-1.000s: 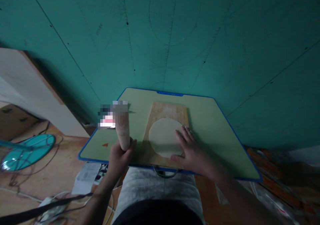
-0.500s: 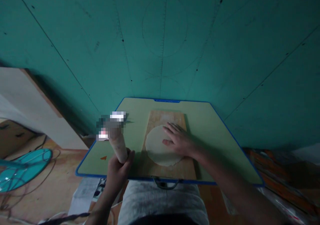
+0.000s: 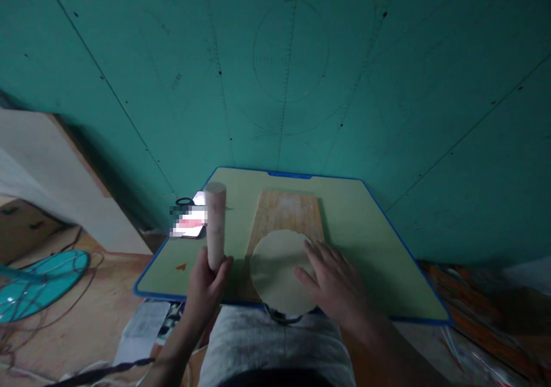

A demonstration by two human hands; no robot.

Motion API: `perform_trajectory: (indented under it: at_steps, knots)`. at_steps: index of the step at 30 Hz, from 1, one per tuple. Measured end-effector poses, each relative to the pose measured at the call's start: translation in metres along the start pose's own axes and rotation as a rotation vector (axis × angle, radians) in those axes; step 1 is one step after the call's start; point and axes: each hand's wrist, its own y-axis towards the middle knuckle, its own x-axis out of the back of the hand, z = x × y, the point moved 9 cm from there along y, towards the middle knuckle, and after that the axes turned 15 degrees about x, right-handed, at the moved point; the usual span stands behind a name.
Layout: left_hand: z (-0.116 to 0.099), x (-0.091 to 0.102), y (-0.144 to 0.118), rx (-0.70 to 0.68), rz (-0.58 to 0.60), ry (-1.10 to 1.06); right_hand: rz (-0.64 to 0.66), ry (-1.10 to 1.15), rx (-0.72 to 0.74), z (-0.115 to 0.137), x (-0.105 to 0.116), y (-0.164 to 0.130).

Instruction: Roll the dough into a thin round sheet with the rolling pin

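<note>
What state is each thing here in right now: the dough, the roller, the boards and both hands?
Dough sheet: rolled flat and round, its near edge hanging past the board.
Rolling pin: lifted off the dough, held upright.
Wooden board: flat on the tray, far half bare.
Green tray: lying level.
Left hand: closed around the pin's lower end.
Right hand: open, fingers on the dough.

Dough round (image 3: pixel 278 272): pale, thin, flat disc — lies on the near end of the wooden board (image 3: pixel 287 212), its near edge hanging past the board's front.
Rolling pin (image 3: pixel 214 223): pale wooden cylinder — upright, left of the board.
</note>
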Motion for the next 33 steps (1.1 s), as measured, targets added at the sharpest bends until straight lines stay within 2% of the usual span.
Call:
perform_trajectory:
  at_steps: [3, 5, 7, 9, 12, 15, 18, 20, 24, 29, 31, 33]
  knots:
    - [-0.018, -0.007, -0.004, -0.126, 0.141, 0.174, -0.121, 0.071, 0.009, -0.011, 0.036, -0.012]
    - [-0.040, -0.019, -0.009, -0.313, 0.259, 0.348, -0.240, 0.084, 0.003, -0.017, 0.059, -0.019]
    - [-0.063, -0.034, -0.016, -0.537, 0.348, 0.518, -0.313, 0.087, 0.009, -0.017, 0.069, -0.022]
    - [-0.079, -0.051, -0.021, -0.709, 0.402, 0.658, -0.300, 0.097, 0.042, -0.011, 0.061, -0.020]
    - [-0.090, -0.076, -0.018, -0.813, 0.412, 0.782, -0.176, 0.099, 0.090, 0.001, 0.029, -0.014]
    - [-0.088, -0.096, -0.014, -0.820, 0.408, 0.795, -0.085, 0.045, 0.104, 0.007, 0.003, -0.012]
    - [-0.082, -0.110, -0.010, -0.789, 0.381, 0.774, -0.045, -0.010, 0.118, 0.008, -0.004, -0.011]
    - [-0.079, -0.116, -0.002, -0.739, 0.316, 0.797, -0.014, -0.012, 0.116, 0.003, -0.006, -0.007]
    - [-0.081, -0.136, 0.020, -0.639, 0.245, 0.882, 0.047, 0.013, 0.065, -0.021, -0.013, 0.014]
    - [-0.090, -0.167, 0.057, -0.511, 0.278, 0.955, 0.114, 0.015, 0.042, -0.060, -0.029, 0.056]
    - [-0.095, -0.173, 0.067, -0.481, 0.277, 0.957, 0.132, 0.017, 0.025, -0.072, -0.032, 0.069]
    - [-0.097, -0.172, 0.068, -0.467, 0.255, 0.948, 0.135, 0.006, 0.006, -0.074, -0.031, 0.071]
